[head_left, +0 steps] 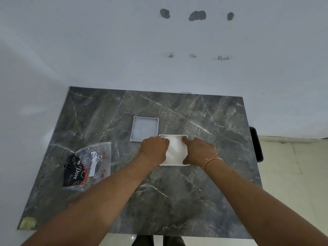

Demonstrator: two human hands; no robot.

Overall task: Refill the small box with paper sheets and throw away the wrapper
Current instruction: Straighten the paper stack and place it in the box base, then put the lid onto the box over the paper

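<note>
A small white box (173,136) stands open on the dark marble table (177,201), just right of centre. White paper sheets (175,150) fill it. My left hand (154,150) presses on the left side of the sheets and my right hand (199,150) on the right side, fingers curled over the stack. The box's white lid (144,129) lies upturned just behind and to the left. The clear plastic wrapper (87,165), printed black and red with "Dove", lies crumpled near the table's left edge.
A white wall rises right behind the table. A black bin (256,143) stands on the pale floor tiles against the table's right edge. My shoes (158,241) show below the front edge. A yellowish tape patch (27,222) marks the front left corner.
</note>
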